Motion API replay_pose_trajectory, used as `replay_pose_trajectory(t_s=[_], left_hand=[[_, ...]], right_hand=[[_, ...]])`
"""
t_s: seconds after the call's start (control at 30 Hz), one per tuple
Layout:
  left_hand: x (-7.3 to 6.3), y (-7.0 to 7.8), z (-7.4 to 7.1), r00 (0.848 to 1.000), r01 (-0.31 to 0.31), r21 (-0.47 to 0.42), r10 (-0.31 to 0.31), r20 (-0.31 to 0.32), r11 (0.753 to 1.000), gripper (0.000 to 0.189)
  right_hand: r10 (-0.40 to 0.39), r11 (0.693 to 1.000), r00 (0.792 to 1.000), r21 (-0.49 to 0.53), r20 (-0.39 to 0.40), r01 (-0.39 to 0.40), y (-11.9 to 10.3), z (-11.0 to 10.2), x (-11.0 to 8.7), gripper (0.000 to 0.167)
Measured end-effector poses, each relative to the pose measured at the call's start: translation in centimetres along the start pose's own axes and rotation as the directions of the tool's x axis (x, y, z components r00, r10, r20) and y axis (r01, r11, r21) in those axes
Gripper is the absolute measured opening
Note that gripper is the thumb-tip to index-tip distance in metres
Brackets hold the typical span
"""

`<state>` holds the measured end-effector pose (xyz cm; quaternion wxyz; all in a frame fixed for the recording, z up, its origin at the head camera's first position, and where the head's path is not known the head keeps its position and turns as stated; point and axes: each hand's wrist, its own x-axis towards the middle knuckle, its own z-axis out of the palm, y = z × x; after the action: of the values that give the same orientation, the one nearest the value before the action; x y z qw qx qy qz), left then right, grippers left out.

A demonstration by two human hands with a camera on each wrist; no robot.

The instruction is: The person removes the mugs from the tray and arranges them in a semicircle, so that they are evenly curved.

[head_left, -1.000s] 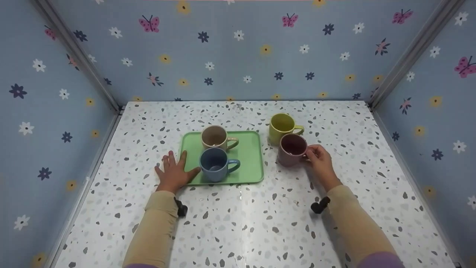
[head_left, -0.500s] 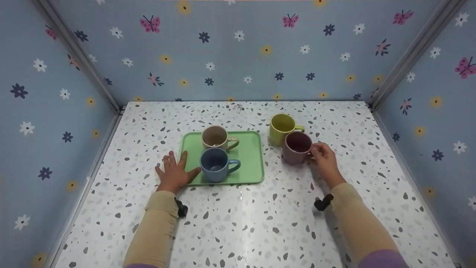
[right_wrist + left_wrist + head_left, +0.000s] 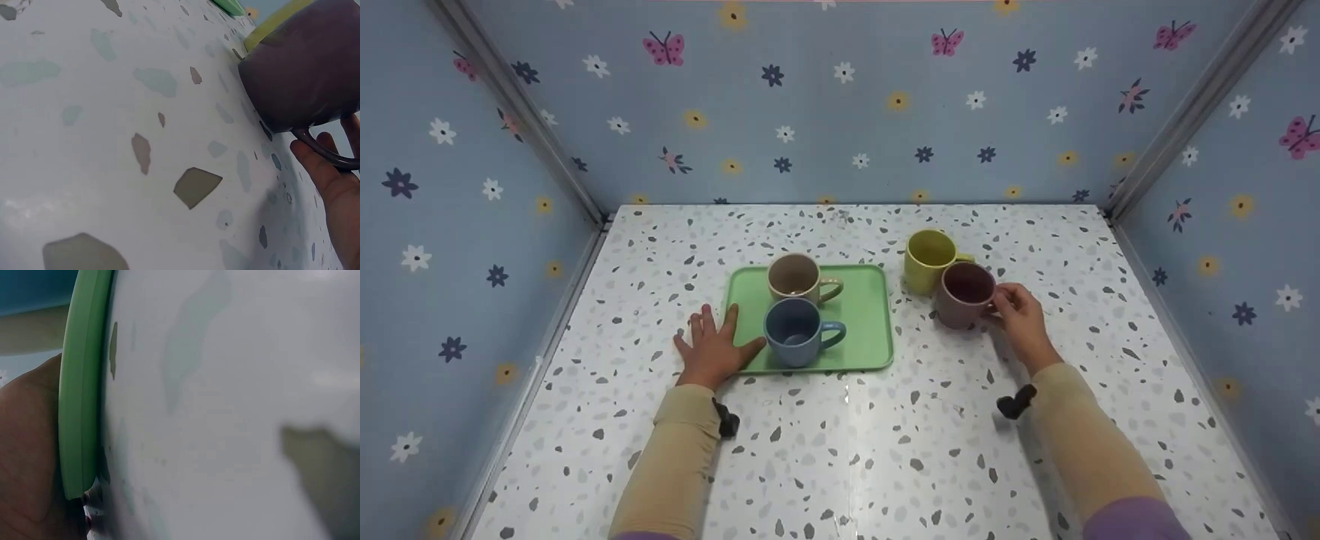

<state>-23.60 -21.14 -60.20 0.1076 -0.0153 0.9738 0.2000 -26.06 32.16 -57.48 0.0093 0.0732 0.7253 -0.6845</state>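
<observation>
My right hand (image 3: 1024, 324) pinches the handle of a dusky purple mug (image 3: 958, 311), which is upright. In the right wrist view, the fingers (image 3: 315, 163) are at the handle's loop; whether the mug's base touches the table is hard to tell. A yellow mug (image 3: 921, 271) stands just behind it, partly covered. My left hand (image 3: 711, 351) lies with spread fingers over the left edge of a green tray (image 3: 859, 330), its thumb close to a blue mug (image 3: 793, 341). Behind that mug, a beige mug (image 3: 781, 279) also stands on the tray. Both handles point right.
The speckled white table (image 3: 840, 450) is bounded by a patterned blue back wall (image 3: 817, 97) and a side wall at each end. The tray's right part shows bare green beside the two mugs.
My right hand has drawn the purple mug to the right and slightly back, so it now covers more of the yellow mug's handle. The left hand and tray have stayed put.
</observation>
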Motion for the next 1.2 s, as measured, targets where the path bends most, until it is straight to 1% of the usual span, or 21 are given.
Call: replay_pose_trajectory(t_s=[0.1, 0.2, 0.37, 0.53, 0.67, 0.8, 0.9, 0.93, 1.07, 1.2], left_hand=[[0.1, 0.0, 0.1, 1.000, 0.004, -0.003, -0.004, 0.007, 1.000, 0.106], [0.2, 0.0, 0.1, 1.000, 0.006, -0.002, -0.006, 0.011, 1.000, 0.106], [0.2, 0.0, 0.2, 1.000, 0.001, 0.008, -0.001, 0.005, 1.000, 0.107], [0.0, 0.1, 0.1, 1.000, 0.003, 0.012, -0.003, 0.005, 1.000, 0.106], [-0.2, 0.3, -0.2, 1.000, 0.001, 0.013, -0.001, 0.003, 1.000, 0.104], [-0.3, 0.4, -0.3, 1.000, -0.003, 0.011, 0.004, -0.003, 1.000, 0.104], [0.1, 0.0, 0.0, 1.000, -0.006, 0.005, 0.006, 0.005, 1.000, 0.107], [0.3, -0.2, 0.2, 1.000, -0.004, 0.002, 0.004, 0.011, 1.000, 0.108], [0.9, -0.9, 0.6, 1.000, -0.007, -0.002, 0.007, 0.023, 1.000, 0.112], [0.5, -0.4, 0.3, 1.000, -0.009, 0.003, 0.009, 0.012, 1.000, 0.110]], right_hand=[[0.004, 1.000, 1.000, 0.003, -0.014, -0.004, 0.2, -0.2, 0.2, 0.023], [0.006, 1.000, 1.000, 0.012, -0.024, -0.005, 0.3, -0.3, 0.4, 0.022], [0.012, 0.998, 1.000, 0.060, -0.015, -0.011, -0.1, -0.5, 0.4, 0.031], [0.030, 0.996, 1.000, 0.089, -0.001, -0.029, -1.3, -0.3, -0.1, 0.036], [0.045, 0.995, 0.999, 0.084, 0.000, -0.044, -2.1, -0.1, -0.5, 0.037], [0.045, 0.998, 0.999, 0.053, -0.002, -0.045, -2.3, -0.1, -0.6, 0.037], [0.040, 0.998, 0.999, 0.039, -0.006, -0.040, -2.3, -0.2, -0.4, 0.034], [0.031, 0.999, 0.999, 0.032, -0.011, -0.031, -1.9, -0.3, -0.3, 0.031], [0.026, 0.999, 0.999, 0.046, -0.018, -0.025, -1.9, -0.4, -0.2, 0.022], [0.044, 0.998, 0.999, 0.049, -0.023, -0.043, -2.5, -0.4, -0.4, 0.019]])
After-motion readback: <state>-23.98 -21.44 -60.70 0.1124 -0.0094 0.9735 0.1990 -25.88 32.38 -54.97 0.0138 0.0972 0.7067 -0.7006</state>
